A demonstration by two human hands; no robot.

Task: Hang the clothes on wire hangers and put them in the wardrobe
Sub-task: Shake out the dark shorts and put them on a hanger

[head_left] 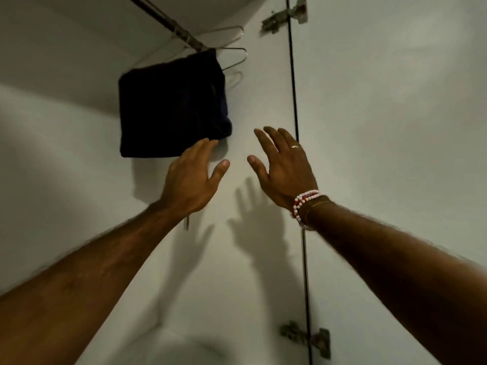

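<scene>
Garment (pixel 171 109) hangs from the far rail (pixel 171 25); we hold left grip (pixel 193 177) and right grip (pixel 284 167) spread, empty, likely to steady it.

A dark navy garment (pixel 171 109) hangs folded from the metal rail (pixel 168 22) inside the white wardrobe (pixel 263 96). Several bare wire hangers (pixel 234 59) hang on the rail just beside it, near the side wall.

upper metal hinge (pixel 286 15), lower metal hinge (pixel 305 338), well apart
</scene>
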